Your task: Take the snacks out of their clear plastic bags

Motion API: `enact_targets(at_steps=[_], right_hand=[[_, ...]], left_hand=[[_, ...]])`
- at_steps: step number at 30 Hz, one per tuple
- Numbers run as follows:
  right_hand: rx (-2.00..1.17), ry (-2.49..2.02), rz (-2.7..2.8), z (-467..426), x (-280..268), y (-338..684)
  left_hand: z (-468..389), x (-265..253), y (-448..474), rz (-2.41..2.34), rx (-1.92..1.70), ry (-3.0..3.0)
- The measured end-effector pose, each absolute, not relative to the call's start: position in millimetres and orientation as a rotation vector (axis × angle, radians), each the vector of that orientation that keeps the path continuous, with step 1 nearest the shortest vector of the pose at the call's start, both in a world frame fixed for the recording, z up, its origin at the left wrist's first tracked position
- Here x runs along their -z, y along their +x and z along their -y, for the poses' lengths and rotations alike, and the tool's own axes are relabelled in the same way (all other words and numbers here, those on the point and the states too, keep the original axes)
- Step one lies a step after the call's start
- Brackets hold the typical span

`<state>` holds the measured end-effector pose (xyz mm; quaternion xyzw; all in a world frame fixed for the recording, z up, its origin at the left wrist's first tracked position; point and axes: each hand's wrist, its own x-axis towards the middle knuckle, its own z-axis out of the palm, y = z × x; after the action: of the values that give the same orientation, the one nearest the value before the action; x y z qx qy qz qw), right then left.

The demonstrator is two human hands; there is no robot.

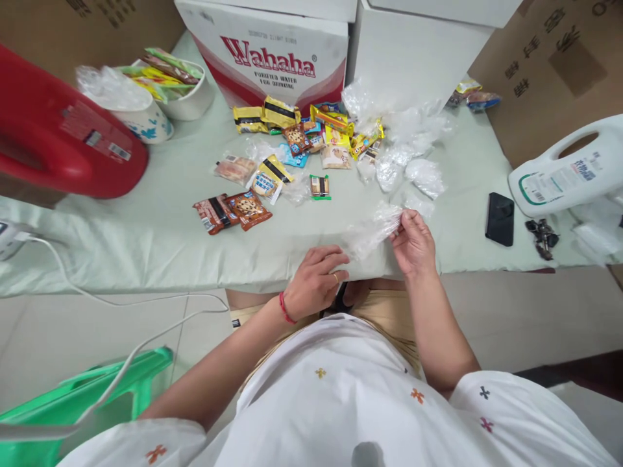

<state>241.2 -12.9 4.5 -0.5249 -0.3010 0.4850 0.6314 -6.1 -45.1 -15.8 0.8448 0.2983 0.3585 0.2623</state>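
Note:
My right hand (413,245) pinches a clear plastic bag (374,232) between thumb and fingertips above the front of the table. The thin bag stretches leftward from that grip. My left hand (318,279) is at the table's front edge, its fingers extended and slightly apart, close to the bag's left end; no held thing shows in it. Beyond the hands lie wrapped snacks: brown cookie packets (247,209), a yellow-and-white packet (270,178), a small green-edged packet (320,187) and a mixed pile (335,137). More crumpled clear bags (409,155) are heaped right of that pile.
Cartons, including a Wahaha box (272,58), line the back. On the left are a red jug (73,130), a paper cup (146,122) and a white tub of packets (192,100). A phone (500,219), keys (542,239) and a white detergent bottle (564,168) lie right.

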Motion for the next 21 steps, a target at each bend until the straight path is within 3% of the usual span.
enact_targets(at_steps=[5,9,11,15,21], right_hand=[[-1.234,-1.157,0.835,16,-14,242],[-1.383,-1.18,0.907,9,-18,240],[-1.327,-1.213,0.917,6,-18,239],[-1.043,-1.331,0.895,15,-14,232],[-0.934,-1.503,0.986,28,6,217]], left_hand=[[35,6,11,-1.196,-1.319,1.74],[18,6,35,-1.088,-1.003,1.462],[16,8,45,-1.115,-0.903,1.441],[23,8,58,-1.426,-1.067,1.564],[22,10,58,-1.443,-1.186,1.426]])
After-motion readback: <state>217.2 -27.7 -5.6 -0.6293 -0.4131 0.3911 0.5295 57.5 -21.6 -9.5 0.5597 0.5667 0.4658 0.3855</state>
